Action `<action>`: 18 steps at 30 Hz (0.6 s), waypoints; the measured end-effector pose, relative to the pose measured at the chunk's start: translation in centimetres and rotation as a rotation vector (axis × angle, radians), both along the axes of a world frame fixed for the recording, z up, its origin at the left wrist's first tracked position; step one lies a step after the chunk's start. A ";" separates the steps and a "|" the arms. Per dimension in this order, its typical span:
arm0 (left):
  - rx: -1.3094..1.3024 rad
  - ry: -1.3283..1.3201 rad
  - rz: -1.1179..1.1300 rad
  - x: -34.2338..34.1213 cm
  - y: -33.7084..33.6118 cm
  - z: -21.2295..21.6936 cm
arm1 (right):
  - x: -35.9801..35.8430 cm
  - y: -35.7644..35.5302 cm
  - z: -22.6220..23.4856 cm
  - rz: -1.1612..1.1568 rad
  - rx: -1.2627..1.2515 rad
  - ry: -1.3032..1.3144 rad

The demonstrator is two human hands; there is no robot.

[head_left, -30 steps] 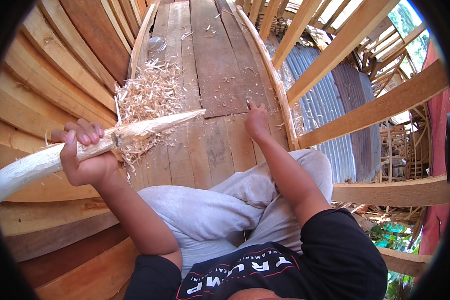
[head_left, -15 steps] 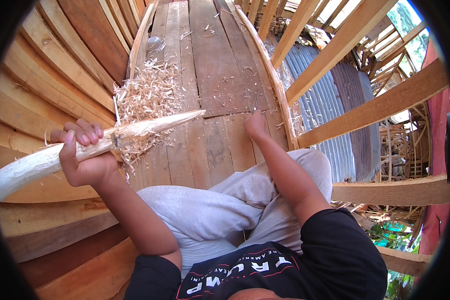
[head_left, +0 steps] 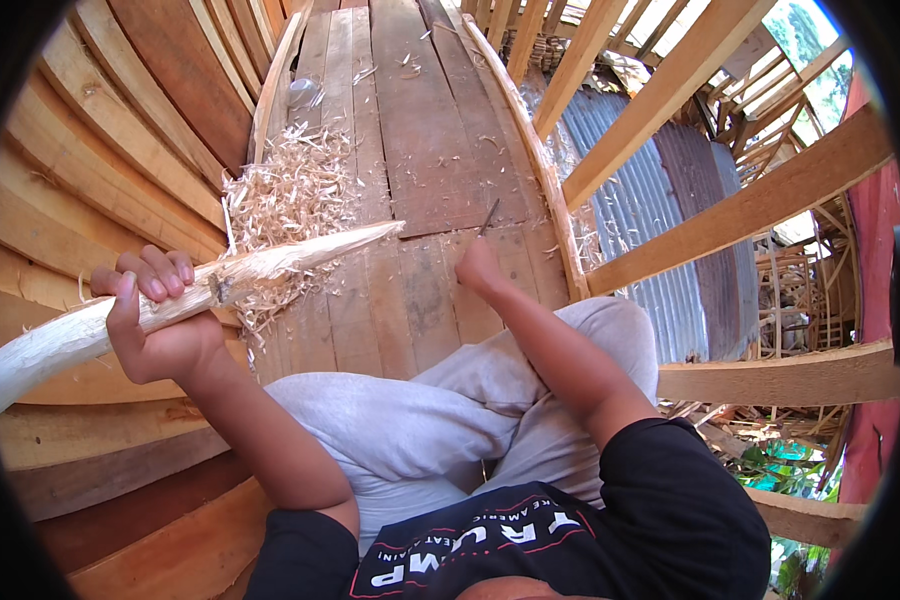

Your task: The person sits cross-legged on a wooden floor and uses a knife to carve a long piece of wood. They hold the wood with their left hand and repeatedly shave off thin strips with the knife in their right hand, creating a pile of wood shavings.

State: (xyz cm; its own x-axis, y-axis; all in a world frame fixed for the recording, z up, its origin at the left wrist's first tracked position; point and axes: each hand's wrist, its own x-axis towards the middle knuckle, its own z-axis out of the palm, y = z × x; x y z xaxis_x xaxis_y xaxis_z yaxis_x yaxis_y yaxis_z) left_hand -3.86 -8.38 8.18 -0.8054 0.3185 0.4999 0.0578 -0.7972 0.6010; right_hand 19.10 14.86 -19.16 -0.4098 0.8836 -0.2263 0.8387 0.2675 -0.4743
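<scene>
The left hand (head_left: 160,320) is clenched around a pale whittled stick (head_left: 220,285), its butt cut off at the frame edge. The right hand (head_left: 478,268) grips a thin blade (head_left: 489,215) (handle hidden) over plank flooring (head_left: 410,150); shavings (head_left: 290,195) lie beyond the left hand.

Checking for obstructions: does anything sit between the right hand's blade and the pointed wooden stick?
Nothing visible does. Only bare floor planks separate the right hand and its blade from the stick gripped by the left hand.
</scene>
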 end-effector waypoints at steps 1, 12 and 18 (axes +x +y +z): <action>-0.001 0.001 0.017 0.0 -0.1 0.2 | -0.3 -0.4 0.1 0.052 -0.019 -0.034; 0.015 0.024 0.026 0.1 -1.1 0.7 | -2.2 -0.8 1.9 -0.091 0.101 0.254; 0.008 0.031 -0.037 -0.2 -0.8 0.2 | -1.8 -3.0 -1.1 0.444 -0.074 0.107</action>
State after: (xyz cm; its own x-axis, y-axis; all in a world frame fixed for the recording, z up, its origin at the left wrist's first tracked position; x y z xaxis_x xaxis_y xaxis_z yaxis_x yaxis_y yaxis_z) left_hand -4.06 -9.20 8.36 -0.7770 0.3438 0.5273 0.0471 -0.8036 0.5933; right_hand 17.31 11.85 -20.29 -0.7693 0.6005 -0.2180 0.5961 0.5521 -0.5830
